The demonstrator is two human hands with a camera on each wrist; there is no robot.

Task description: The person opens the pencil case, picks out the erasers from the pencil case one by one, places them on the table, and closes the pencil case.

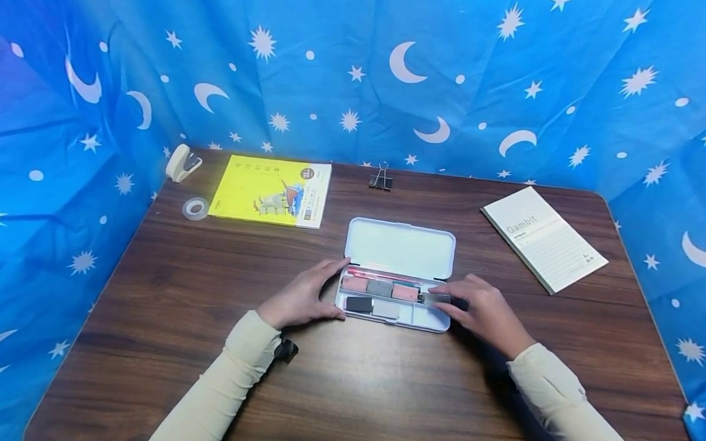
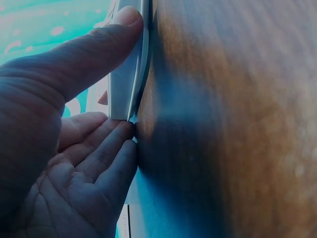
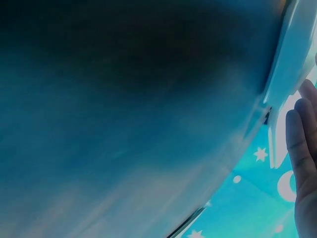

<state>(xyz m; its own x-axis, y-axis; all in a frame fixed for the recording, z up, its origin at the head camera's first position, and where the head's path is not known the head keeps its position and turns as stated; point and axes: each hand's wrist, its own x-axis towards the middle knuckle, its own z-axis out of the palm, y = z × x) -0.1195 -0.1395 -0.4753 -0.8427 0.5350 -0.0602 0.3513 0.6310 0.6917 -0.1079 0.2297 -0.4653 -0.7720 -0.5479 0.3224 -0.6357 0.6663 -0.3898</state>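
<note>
2 hands, 1 case, 2 bks

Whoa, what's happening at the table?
Somebody is busy with a white case on the table, and its lid is open. Their left hand holds the case's left end. Their right hand pinches a small grey block at the right end of the back row. Two pink blocks and another grey one sit in that row too. In front are a black block and a whitish one.
</note>
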